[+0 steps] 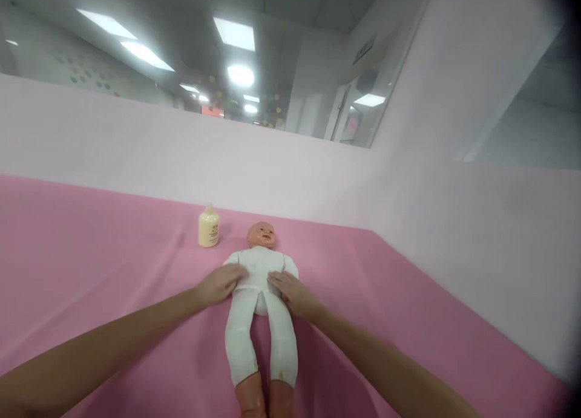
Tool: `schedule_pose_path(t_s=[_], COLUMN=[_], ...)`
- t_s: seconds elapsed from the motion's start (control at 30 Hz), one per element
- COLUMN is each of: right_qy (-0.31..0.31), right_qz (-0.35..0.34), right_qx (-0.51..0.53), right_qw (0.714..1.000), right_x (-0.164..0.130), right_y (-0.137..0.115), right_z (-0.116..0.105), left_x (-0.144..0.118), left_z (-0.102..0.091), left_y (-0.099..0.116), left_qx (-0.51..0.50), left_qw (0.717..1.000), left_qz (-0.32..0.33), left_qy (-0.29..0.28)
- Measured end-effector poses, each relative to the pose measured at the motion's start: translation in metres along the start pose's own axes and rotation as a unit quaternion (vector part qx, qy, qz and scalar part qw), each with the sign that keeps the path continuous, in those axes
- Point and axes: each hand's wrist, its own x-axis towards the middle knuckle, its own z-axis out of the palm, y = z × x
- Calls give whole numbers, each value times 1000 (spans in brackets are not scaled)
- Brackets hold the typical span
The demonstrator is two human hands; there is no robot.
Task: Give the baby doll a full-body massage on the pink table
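Note:
A baby doll [261, 270] with a white cloth body lies on its back, its head away from me and its legs towards me. At the left side of its waist rests my left hand [223, 283], fingers stretched out over the cloth. My right hand [293, 291] lies on the other side of the belly with its fingers extended. Both hands touch the doll and grasp nothing. The doll's forearms and hands are hidden, and its feet run off the lower edge of the picture.
A cream-coloured bottle [209, 229] stands upright to the left of the doll's head. Pink cloth [113, 267] covers the surface beneath. A white wall [181, 152] rises behind and to the right, with a window [290, 61] above it.

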Motion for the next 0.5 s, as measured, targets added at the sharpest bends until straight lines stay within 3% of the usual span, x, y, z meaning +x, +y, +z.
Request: schedule_pose_path(t_s=[0.1, 0.5], right_qy=[8, 22], right_qz=[13, 10], right_qx=[-60, -56], right_qw=[998, 998], right_x=[-18, -16], right_y=[-6, -8], right_z=[12, 10], left_x=[-25, -28], left_z=[17, 20], left_y=[-1, -2], left_qx=[45, 49], left_qw=[996, 996], left_qz=[77, 66], left_qy=[-13, -16])
